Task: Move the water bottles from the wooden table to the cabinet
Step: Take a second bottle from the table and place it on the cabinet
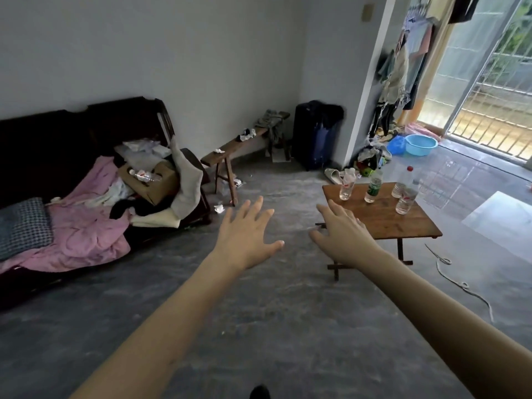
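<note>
A low wooden table (394,223) stands on the grey floor at the right. Several clear plastic water bottles stand upright on its far half: one with a red-white label (347,187) at the left, a green-labelled one (373,188), a red-capped one (403,182) and one nearest me (406,198). My left hand (247,234) reaches forward in mid-air with fingers spread, holding nothing. My right hand (341,233) is also spread and empty, in front of the table's near-left corner, short of the bottles. No cabinet is in view.
A dark sofa (57,133) piled with a pink blanket, clothes and a cardboard box (152,180) fills the left. A wooden bench (239,145) and dark suitcase (315,133) stand by the far wall. A blue basin (421,144) sits near the balcony door; a cord (460,283) lies on the floor.
</note>
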Demonstrator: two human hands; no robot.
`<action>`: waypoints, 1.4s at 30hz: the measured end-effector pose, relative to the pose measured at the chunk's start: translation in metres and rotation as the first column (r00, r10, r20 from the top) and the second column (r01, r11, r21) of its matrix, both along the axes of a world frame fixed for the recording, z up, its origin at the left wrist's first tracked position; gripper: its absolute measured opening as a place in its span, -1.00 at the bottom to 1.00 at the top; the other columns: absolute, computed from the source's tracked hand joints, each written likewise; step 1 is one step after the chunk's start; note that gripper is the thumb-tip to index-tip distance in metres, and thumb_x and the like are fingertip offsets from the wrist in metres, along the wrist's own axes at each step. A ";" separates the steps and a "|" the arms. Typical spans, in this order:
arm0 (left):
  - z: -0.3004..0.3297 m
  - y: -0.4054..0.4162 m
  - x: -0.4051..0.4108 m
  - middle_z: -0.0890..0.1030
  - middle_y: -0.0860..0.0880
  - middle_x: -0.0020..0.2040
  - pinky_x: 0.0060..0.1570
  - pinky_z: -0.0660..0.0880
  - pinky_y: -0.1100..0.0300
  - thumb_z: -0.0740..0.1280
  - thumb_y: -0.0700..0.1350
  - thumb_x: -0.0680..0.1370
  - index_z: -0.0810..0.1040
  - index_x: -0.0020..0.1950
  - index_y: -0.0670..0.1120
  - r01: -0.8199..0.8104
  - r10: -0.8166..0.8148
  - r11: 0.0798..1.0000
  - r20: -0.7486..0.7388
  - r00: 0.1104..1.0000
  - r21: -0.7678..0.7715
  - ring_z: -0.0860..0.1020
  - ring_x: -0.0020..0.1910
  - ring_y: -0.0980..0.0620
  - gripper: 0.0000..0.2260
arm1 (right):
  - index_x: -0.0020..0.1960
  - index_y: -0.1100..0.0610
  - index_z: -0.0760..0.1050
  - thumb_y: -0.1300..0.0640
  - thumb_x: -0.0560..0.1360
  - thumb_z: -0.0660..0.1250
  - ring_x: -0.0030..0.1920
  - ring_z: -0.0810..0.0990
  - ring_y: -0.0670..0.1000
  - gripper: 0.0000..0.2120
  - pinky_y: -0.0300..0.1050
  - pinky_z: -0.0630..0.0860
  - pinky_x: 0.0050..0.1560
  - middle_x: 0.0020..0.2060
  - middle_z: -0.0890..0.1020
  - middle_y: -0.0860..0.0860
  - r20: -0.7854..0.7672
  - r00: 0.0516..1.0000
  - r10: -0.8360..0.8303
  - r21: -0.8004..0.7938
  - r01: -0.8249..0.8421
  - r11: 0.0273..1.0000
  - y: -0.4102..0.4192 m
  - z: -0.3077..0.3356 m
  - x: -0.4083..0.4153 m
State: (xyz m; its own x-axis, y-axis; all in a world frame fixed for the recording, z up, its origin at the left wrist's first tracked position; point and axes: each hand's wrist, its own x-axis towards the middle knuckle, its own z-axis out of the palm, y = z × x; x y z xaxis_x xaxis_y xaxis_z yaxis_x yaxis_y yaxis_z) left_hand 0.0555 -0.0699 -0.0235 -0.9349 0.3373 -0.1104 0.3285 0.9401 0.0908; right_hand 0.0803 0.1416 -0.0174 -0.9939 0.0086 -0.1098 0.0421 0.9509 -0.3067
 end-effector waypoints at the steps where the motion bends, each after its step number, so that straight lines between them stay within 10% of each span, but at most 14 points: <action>1: 0.002 -0.001 -0.020 -0.15 0.03 0.70 0.62 -0.13 -0.15 0.17 0.35 0.59 0.02 0.66 0.12 0.002 -0.002 1.000 0.008 1.000 0.004 -0.13 0.68 -0.04 -0.28 | 0.59 0.01 0.08 -0.17 0.55 0.20 0.55 0.12 0.17 -0.32 0.22 0.17 0.49 0.59 0.09 0.08 0.006 1.000 0.004 0.006 -0.004 1.000 -0.004 0.001 -0.020; 42: -0.020 0.264 -0.630 -0.05 0.01 0.70 0.62 -0.09 -0.13 0.20 0.31 0.61 0.12 0.65 0.09 0.361 -0.352 0.932 0.148 0.924 -0.038 -0.05 0.68 -0.04 -0.32 | 0.59 0.01 0.07 -0.12 0.58 0.19 0.57 0.07 0.19 -0.35 0.23 0.10 0.50 0.60 0.06 0.06 0.206 0.937 -0.281 -0.022 0.291 0.956 0.239 -0.048 -0.569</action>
